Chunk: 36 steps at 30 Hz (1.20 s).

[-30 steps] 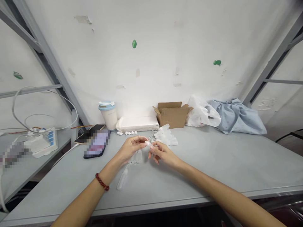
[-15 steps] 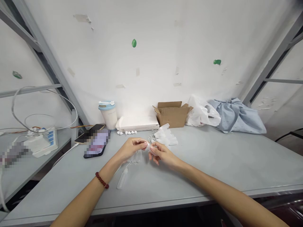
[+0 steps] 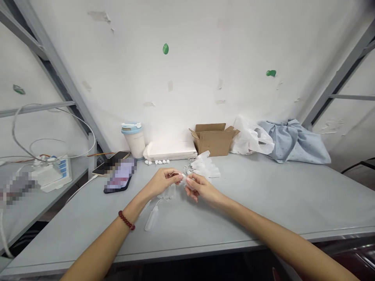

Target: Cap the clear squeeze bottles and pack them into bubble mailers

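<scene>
1. Fingers (image 3: pixel 176 178) of the left hand (image 3: pixel 164 182) and of the right hand (image 3: pixel 202 187) are pinched narrow on one small white piece (image 3: pixel 184 177), held just above the table (image 3: pixel 278 195), thumbs almost meeting. Its full shape is hidden in the grip.
2. For good handling, I would keep both pinches light and in line, turning or pressing from the fingertips rather than the wrists; thin plastic, as this seems to be, could dent or slip. The thin pale cord (image 3: pixel 175 173) by the left hand is best kept out of the pinch.
3. Nearest, on the left, a beaded bracelet (image 3: pixel 126 221), round and dark red, circles the wrist.
4. Just beyond lies a tube (image 3: pixel 151 218), frosted, slim and narrow-necked, with a curling string. Similar shapes form a cluster (image 3: pixel 170 192) behind it, partly covered by the left hand.
5. Farther off, past the fingers, a loose pile (image 3: pixel 203 166) looks like the same milky, smooth stuff, strings tangled on its left.
6. Far left of centre is a row of small white bits (image 3: pixel 161 161), before a flat, papery stack (image 3: pixel 172 150).
7. Right of that stands an open cardboard box (image 3: pixel 215 142), matt and square-edged.
</scene>
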Tool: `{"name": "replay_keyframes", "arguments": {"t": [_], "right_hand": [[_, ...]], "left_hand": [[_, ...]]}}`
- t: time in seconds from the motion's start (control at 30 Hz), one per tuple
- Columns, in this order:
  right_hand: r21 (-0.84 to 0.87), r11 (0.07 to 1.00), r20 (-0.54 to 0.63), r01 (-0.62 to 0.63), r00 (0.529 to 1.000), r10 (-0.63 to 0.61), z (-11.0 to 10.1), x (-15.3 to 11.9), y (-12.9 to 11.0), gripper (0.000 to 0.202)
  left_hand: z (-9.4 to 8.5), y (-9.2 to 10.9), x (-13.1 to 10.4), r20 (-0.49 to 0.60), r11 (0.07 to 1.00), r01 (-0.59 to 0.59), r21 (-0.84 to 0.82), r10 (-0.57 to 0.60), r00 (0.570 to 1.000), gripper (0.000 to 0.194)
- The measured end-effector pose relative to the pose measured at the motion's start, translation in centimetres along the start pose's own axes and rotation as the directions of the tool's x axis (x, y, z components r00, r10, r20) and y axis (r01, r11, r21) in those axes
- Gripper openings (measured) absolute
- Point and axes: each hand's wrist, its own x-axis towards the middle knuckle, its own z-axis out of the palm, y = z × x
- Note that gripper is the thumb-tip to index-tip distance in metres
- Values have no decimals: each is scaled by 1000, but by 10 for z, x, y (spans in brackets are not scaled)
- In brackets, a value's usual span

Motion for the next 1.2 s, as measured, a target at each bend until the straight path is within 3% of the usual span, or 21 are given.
{"name": "replay_keyframes", "arguments": {"t": [0.2, 0.47, 0.7, 1.2], "right_hand": [[79, 994, 15, -78, 997, 77, 0, -2, -4, 35], [86, 988, 140, -128, 983, 115, -2, -4, -6, 37], [187, 951, 184, -246, 960, 212, -2, -7, -12, 36], [243, 927, 194, -287, 950, 243, -2, -9, -16, 33]], "left_hand": [[-3, -1, 0, 53, 999, -29, -30, 31, 998, 22], [-1, 8, -5, 79, 998, 17, 53, -21, 997, 17], [-3, 7, -7, 126, 1000, -5, 17, 3, 992, 20], [0, 7, -6, 150, 996, 69, 63, -78, 986, 26]]}}
